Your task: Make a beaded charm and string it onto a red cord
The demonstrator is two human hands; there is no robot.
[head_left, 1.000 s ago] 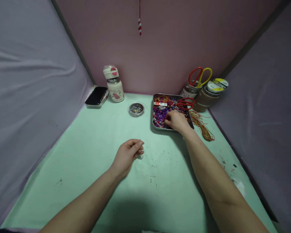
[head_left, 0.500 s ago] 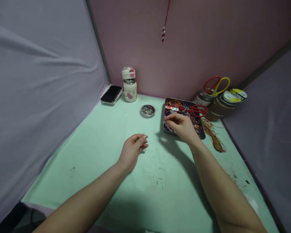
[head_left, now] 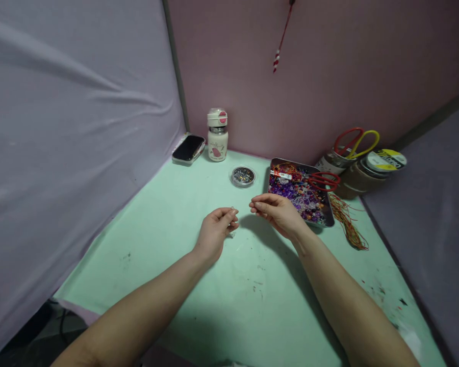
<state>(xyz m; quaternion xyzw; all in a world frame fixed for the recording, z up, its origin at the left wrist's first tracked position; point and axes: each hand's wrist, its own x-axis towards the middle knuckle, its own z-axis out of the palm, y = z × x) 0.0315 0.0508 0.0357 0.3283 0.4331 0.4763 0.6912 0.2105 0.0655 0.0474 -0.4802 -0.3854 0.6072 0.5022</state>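
Note:
My left hand [head_left: 217,230] rests on the green table [head_left: 168,244] with its fingers pinched on something tiny that I cannot make out. My right hand [head_left: 276,211] hovers just right of it, fingertips pinched together and pointing at the left hand; what they hold is too small to name. Right behind the right hand lies a metal tray [head_left: 329,216] full of purple and mixed beads [head_left: 290,191], with red scissors [head_left: 323,180] across its far end.
A small round clear container [head_left: 243,176], a white bottle [head_left: 218,135] and a phone [head_left: 188,148] stand at the back left. Jars with scissors [head_left: 355,142] and a yellow-topped spool [head_left: 386,160] sit at the back right. Orange threads [head_left: 350,224] trail beside the tray. A beaded string [head_left: 281,43] hangs from above.
My right hand has left the bead tray and come to the left, close to my left hand. The view has swung to the left.

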